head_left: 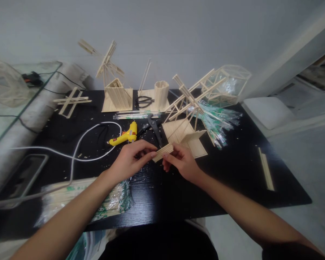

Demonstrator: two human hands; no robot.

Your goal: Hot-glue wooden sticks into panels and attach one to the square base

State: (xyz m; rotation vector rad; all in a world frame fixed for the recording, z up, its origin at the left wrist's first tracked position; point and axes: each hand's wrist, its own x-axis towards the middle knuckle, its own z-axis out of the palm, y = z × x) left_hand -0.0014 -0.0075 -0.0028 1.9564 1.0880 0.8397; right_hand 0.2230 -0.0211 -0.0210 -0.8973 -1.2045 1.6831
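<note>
Between my two hands is a small flat panel of wooden sticks [163, 152], held slightly tilted above the black table [148, 202]. My left hand [137, 155] pinches its left end with thumb and fingers. The right end is gripped by my right hand [182, 161], thumb on the near face. Just beyond my right hand lies a square stick-built base [176, 130] bearing a windmill-like stick frame [188, 95] and a small upright panel [194, 136]. A yellow glue gun [128, 134] and dark-handled cutters [155, 128] lie past my left hand.
Along the back stand a stick windmill model [115, 95], a round stick holder [161, 94] and black scissors [144, 102]. Plastic-wrapped sticks [78, 196] lie front left, plastic wrappers [219, 124] back right. A white cable [94, 159] loops across the left; loose sticks [265, 169] lie right.
</note>
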